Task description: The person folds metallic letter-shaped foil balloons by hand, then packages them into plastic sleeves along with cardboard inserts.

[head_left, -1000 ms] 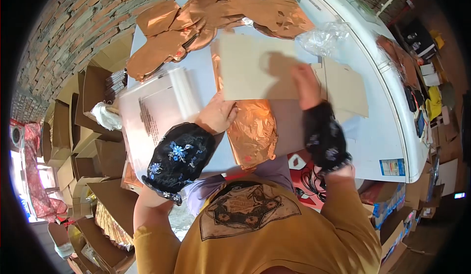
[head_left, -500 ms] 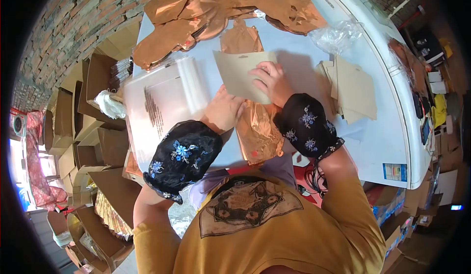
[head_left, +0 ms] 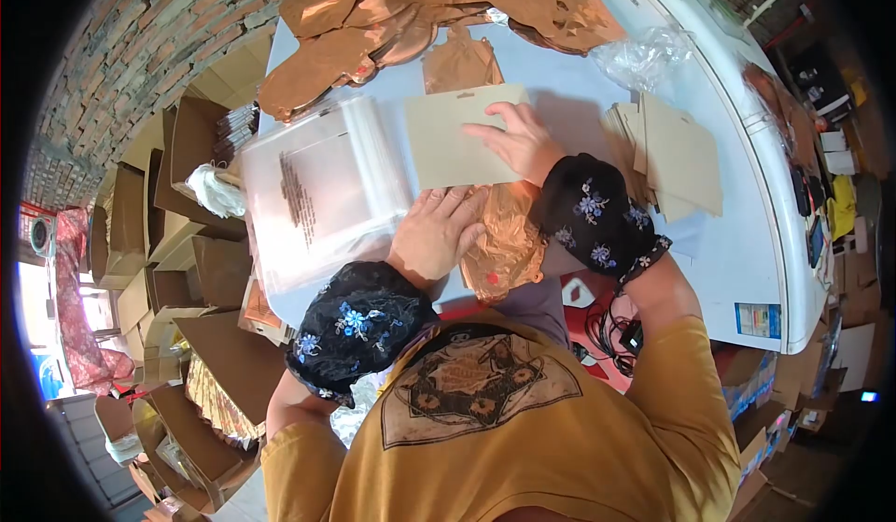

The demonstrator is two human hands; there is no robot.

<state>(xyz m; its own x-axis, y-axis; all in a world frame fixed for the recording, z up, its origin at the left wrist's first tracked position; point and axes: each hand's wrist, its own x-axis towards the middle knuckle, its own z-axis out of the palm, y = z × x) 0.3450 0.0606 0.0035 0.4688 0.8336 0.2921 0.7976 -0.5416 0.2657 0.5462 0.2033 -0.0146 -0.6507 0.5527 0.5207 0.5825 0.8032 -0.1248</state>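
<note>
Brick wall (head_left: 159,46) upper left of frame, pale table (head_left: 691,270) across the middle. Beige card (head_left: 439,144) lies over copper foil piece (head_left: 509,242), mid-frame. Our right hand (head_left: 525,148) is at the card, fingers apart, not clamped; our left hand (head_left: 432,240) lies flat by the card's lower edge, at the foil, fingers nearly together. Clear bags (head_left: 317,186) left of centre. Best we keep the card square, touch lightly, avoid creasing the foil.
</note>
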